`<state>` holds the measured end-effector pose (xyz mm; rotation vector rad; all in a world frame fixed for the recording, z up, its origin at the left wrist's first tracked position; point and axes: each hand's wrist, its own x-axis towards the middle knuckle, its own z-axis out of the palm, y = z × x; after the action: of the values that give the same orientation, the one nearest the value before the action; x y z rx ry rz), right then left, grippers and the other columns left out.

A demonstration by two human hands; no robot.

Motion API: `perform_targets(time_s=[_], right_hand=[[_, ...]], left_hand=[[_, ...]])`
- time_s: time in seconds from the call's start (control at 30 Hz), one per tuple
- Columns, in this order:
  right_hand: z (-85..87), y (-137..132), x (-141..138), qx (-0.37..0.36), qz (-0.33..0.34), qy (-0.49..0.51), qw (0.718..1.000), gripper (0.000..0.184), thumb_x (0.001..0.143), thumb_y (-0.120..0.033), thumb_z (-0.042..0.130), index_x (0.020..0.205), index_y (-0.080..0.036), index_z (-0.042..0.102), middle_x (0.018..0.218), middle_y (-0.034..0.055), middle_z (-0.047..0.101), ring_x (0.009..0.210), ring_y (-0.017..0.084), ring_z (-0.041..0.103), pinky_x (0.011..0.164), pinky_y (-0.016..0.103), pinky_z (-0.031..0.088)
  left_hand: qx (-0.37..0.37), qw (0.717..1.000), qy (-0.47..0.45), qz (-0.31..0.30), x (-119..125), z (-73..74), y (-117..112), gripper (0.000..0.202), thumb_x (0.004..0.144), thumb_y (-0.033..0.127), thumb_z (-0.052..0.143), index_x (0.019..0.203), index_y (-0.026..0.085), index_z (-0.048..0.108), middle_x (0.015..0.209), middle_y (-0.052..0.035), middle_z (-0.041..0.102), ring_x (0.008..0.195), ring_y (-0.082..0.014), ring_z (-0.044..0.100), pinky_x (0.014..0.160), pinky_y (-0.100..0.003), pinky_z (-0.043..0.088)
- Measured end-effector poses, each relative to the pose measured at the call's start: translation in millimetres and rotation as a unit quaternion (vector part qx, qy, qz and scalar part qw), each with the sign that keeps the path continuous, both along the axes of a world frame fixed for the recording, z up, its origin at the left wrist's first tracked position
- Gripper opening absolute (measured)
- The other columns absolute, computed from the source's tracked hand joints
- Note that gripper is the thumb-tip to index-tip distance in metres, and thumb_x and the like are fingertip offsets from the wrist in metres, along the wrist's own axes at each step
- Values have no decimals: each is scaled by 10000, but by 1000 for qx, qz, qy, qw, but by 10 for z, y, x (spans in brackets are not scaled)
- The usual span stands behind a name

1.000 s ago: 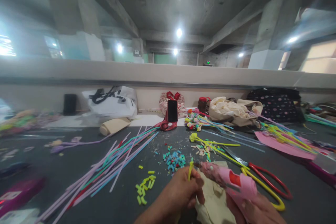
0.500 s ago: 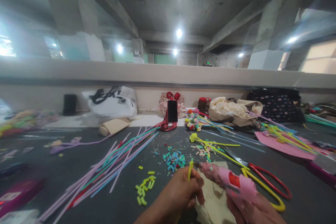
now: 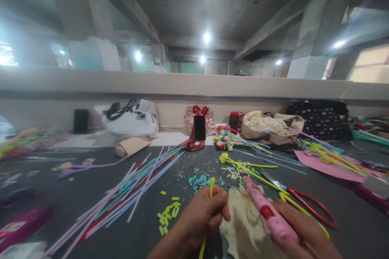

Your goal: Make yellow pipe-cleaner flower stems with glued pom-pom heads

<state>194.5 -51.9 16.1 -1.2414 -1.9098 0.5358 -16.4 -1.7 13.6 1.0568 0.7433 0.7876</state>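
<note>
My left hand [image 3: 208, 210] is closed around a yellow pipe cleaner [image 3: 212, 181], held upright with its small thicker tip above the fingers and its tail hanging below. My right hand [image 3: 306, 226] grips a pink glue gun [image 3: 263, 206] with a red trigger. Its nozzle points forward and away, apart from the pipe cleaner, near some pale cut pieces [image 3: 232, 173]. Under the gun lies a stained beige cloth [image 3: 240, 226]. Blue cut pieces [image 3: 200, 182] are piled just beyond my left hand, and yellow cut pieces [image 3: 165, 216] are scattered to its left.
Red-handled scissors [image 3: 313, 206] lie at right beside yellow pipe cleaners [image 3: 249, 165]. Long lilac and blue pipe cleaners [image 3: 127, 194] spread over the left. A phone [image 3: 199, 128] stands at the back, between a white bag [image 3: 130, 119] and a beige cloth bag [image 3: 270, 127]. A pink sheet [image 3: 322, 166] is far right.
The glue gun's nozzle has moved away from the pipe cleaner's tip, forward and to the right. My left hand has shifted slightly left with the pipe cleaner, whose tip now looks thicker.
</note>
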Motion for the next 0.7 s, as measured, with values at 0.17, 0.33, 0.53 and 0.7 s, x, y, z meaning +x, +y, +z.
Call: perform_targets(time_s=[0.17, 0.33, 0.53, 0.7], right_hand=[[-154, 113, 18, 51, -5, -262, 964, 230, 679, -280, 591, 893, -200, 627, 820, 82, 615, 728, 239, 587, 616, 311, 459], [-85, 88, -73, 95, 20, -236, 967, 229, 710, -247, 591, 935, -202, 599, 893, 79, 603, 805, 229, 566, 689, 330, 441], [11, 47, -189, 98, 69, -20, 993, 49, 784, -214, 548, 780, -175, 578, 675, 20, 586, 589, 132, 526, 530, 222, 403], [-3, 54, -271, 78, 71, 7, 994, 84, 785, -175, 532, 726, -173, 592, 659, 17, 603, 622, 136, 546, 577, 232, 407]], left_hand=[[-52, 998, -18, -38, -46, 65, -11, 382, 731, 448, 528, 514, 135, 489, 275, 108, 269, 243, -2, 133, 315, -178, 55], [-35, 996, -38, -75, 24, 53, -81, 405, 726, 439, 542, 483, 118, 490, 321, 87, 330, 253, 5, 145, 323, -193, 37], [19, 995, -3, -101, 120, -15, -158, 420, 740, 480, 504, 526, 119, 523, 374, 76, 350, 284, -11, 178, 354, -214, 59], [27, 993, -6, -119, 142, -37, -176, 414, 750, 459, 503, 509, 123, 521, 371, 74, 326, 308, -21, 182, 371, -221, 76]])
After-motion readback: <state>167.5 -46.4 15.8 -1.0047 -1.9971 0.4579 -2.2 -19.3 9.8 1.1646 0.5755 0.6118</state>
